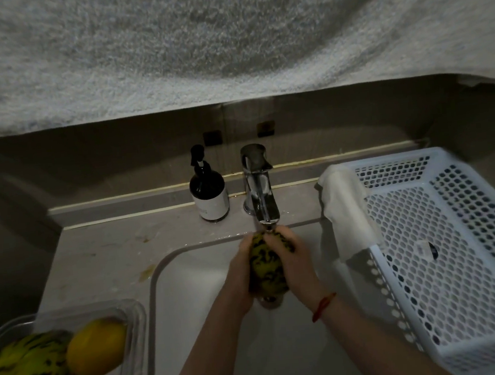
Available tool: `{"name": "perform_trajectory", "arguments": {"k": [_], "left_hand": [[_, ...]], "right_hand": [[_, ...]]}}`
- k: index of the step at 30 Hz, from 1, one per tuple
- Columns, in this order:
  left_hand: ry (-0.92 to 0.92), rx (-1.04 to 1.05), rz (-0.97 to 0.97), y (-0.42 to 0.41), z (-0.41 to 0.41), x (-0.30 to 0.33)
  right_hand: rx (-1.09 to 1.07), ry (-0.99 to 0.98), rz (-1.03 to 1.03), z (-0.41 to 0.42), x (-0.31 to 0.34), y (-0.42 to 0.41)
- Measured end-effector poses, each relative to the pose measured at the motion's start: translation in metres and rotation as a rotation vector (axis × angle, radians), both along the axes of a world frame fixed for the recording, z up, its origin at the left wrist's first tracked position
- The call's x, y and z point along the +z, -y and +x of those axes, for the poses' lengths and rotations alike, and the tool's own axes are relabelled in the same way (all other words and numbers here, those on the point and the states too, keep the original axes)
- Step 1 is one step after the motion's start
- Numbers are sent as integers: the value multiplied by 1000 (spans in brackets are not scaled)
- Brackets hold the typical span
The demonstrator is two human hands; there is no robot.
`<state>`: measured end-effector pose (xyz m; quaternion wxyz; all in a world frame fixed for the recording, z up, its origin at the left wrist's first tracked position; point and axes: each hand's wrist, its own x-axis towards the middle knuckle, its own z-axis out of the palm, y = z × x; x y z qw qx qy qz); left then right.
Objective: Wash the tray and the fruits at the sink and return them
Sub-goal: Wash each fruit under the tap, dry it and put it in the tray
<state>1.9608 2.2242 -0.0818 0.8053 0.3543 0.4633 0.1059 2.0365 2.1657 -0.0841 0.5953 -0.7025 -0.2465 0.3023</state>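
Your left hand (242,267) and right hand (293,262) both grip the striped fruit (265,266) under the faucet (265,213). Its long axis points away from you. The white basket (461,256) lies nearer your right hand.

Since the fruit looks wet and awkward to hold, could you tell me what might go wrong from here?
1. The striped fruit is under the faucet; the grip of the left hand and right hand may slip, dropping it into the sink.
2. Water could splash onto the white basket beside the sink.
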Motion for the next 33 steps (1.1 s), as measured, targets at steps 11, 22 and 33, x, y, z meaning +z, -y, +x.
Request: {"name": "perform_trajectory", "arguments": {"k": [11,22,33], "left_hand": [[54,-108,954,3,-6,-3],[120,197,-89,18,-9,-11],[-64,183,669,12,14,-5]], "right_hand": [[-236,-1010,47,-4,-3,13],[-176,-677,63,-8,-4,11],[-61,-46,-126,7,2,7]]}}
